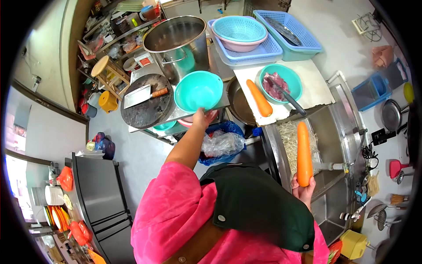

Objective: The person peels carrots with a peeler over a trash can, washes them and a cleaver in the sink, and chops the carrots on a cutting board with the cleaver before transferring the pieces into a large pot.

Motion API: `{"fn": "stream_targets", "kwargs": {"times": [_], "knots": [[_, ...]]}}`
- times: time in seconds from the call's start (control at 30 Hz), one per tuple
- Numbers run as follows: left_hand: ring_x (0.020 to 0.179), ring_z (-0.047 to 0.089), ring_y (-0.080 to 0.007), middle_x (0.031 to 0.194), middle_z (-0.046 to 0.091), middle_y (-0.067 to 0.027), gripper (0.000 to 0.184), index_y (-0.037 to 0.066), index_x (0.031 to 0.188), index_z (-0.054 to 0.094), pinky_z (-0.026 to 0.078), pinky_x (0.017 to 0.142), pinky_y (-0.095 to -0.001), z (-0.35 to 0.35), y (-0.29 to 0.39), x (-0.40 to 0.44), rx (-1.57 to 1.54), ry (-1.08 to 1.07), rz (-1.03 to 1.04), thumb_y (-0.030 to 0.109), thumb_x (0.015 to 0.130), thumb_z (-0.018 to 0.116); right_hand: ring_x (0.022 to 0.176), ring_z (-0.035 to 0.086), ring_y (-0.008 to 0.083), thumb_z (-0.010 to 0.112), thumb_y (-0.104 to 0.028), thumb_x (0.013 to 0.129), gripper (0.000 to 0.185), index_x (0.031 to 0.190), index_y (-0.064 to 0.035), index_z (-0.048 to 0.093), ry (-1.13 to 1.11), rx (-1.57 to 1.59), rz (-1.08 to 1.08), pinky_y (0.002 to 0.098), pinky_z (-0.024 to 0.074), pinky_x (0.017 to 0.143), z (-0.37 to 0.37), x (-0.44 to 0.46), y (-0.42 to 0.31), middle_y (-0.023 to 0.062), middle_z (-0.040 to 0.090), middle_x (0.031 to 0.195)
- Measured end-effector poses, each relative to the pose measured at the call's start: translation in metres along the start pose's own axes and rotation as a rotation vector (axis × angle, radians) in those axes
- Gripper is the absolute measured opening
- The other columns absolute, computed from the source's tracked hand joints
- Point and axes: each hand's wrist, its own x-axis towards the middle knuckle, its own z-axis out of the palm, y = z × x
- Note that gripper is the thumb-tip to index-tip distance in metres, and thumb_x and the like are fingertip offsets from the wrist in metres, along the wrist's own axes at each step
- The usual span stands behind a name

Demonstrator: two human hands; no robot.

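Being held: carrot (pixel 303 154), over sink (pixel 332 136), lower end closed in grip of right hand (pixel 304 188) | near rim of bowl (pixel 198 90) touched by left hand (pixel 201 119), grip's closure cannot be told | cleaver (pixel 137 97) laid on board (pixel 145 115), beside bowl

On the white board (pixel 315 82), room lies along the right edge; 1 carrot (pixel 259 98) flanks the left edge, and a knife (pixel 289 97) slants from the meat bowl (pixel 296 83) to the near edge, barring a low pass. A 2nd carrot (pixel 303 154), in the right hand (pixel 304 190), and a pipe (pixel 330 166) obstruct the space over the sink (pixel 332 143). The teal bowl (pixel 198 90) takes the near right corner of the steel table (pixel 176 116).
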Motion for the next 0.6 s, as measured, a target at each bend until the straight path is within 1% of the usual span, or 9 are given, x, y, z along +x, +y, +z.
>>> {"fn": "stream_targets", "kwargs": {"times": [0.03,0.07,0.17,0.23,0.3,0.37,0.43,0.53,0.6], "knots": [[0.082,0.055,-0.0292,0.103,0.048,-0.0183,0.035,-0.003,0.113,0.038,0.051,0.071,-0.0356,-0.003,0.005,0.001,0.047,0.074,0.026,0.021,0.088,0.044,0.057,0.046,0.0132,0.049,-0.052,0.079,0.057,0.103,-0.0007,0.049,-0.001,0.0,0.001,0.0233,0.0377,0.053,0.0,0.001,0.001,0.009,0.053,0.075],[0.083,0.055,-0.0317,0.104,0.047,-0.0198,0.032,-0.004,0.113,0.037,0.051,0.07,-0.0383,-0.013,0.006,-0.004,0.162,0.08,0.038,0.006,0.083,0.038,0.057,0.046,0.0132,0.049,-0.052,0.079,0.057,0.103,-0.0008,0.049,-0.005,0.0,0.002,0.0233,0.0376,0.053,0.001,0.004,0.002,0.009,0.053,0.074],[0.083,0.055,-0.0313,0.101,0.049,-0.02,0.029,-0.005,0.108,0.04,0.052,0.066,-0.0387,-0.045,0.012,-0.033,0.261,0.064,0.093,0.005,0.081,0.042,0.057,0.045,0.0131,0.049,-0.052,0.079,0.057,0.104,-0.0009,0.049,0.012,0.017,0.012,0.0231,0.037,0.053,0.003,0.006,0.004,0.0089,0.052,0.075],[0.076,0.057,-0.0309,0.096,0.051,-0.0207,0.025,-0.006,0.101,0.042,0.052,0.061,-0.038,-0.089,0.017,-0.035,0.395,0.063,-0.009,0.005,0.079,0.044,0.057,0.045,0.013,0.049,-0.052,0.079,0.056,0.103,-0.0011,0.049,-0.007,0.018,0.022,0.0229,0.0367,0.053,0.005,0.009,0.004,0.0089,0.052,0.075],[0.068,0.057,-0.0308,0.089,0.052,-0.0205,0.021,-0.007,0.095,0.043,0.051,0.059,-0.037,-0.152,0.012,-0.04,0.432,-0.028,-0.135,0.006,0.078,0.045,0.058,0.044,0.0128,0.049,-0.051,0.079,0.056,0.103,-0.0013,0.049,-0.028,0.014,0.031,0.0227,0.0363,0.053,0.008,0.013,0.004,0.0088,0.052,0.076],[0.066,0.057,-0.0319,0.086,0.051,-0.0203,0.022,-0.009,0.095,0.042,0.052,0.059,-0.0373,-0.187,0.007,-0.069,0.391,0.037,-0.236,0.004,0.078,0.044,0.058,0.044,0.0125,0.049,-0.051,0.079,0.055,0.103,-0.0015,0.049,-0.028,0.006,0.017,0.0225,0.0357,0.053,0.014,0.017,0.004,0.0087,0.052,0.076],[0.074,0.057,-0.0337,0.085,0.05,-0.0205,0.021,-0.01,0.095,0.041,0.053,0.061,-0.0373,-0.228,0.015,-0.071,0.346,0.146,-0.393,0.001,0.077,0.042,0.058,0.045,0.0123,0.049,-0.051,0.079,0.055,0.103,-0.0016,0.049,-0.024,0.005,0.023,0.0225,0.0358,0.053,0.023,0.022,0.005,0.0085,0.052,0.076],[0.082,0.057,-0.0355,0.089,0.049,-0.0221,0.02,-0.012,0.095,0.04,0.053,0.062,-0.0368,-0.262,0.024,-0.061,0.376,0.279,-0.295,-0.003,0.077,0.04,0.058,0.045,0.0121,0.048,-0.051,0.079,0.054,0.102,-0.0017,0.049,-0.018,-0.01,0.038,0.0226,0.0359,0.053,0.034,0.024,0.01,0.0081,0.052,0.075],[0.084,0.056,-0.0344,0.092,0.048,-0.0212,0.02,-0.01,0.096,0.04,0.054,0.067,-0.037,-0.272,0.037,-0.034,0.254,0.358,-0.223,-0.006,0.077,0.041,0.058,0.045,0.0119,0.048,-0.051,0.079,0.054,0.101,-0.0018,0.05,-0.02,-0.022,0.045,0.0227,0.0359,0.053,0.045,0.025,0.015,0.008,0.052,0.075]]}}
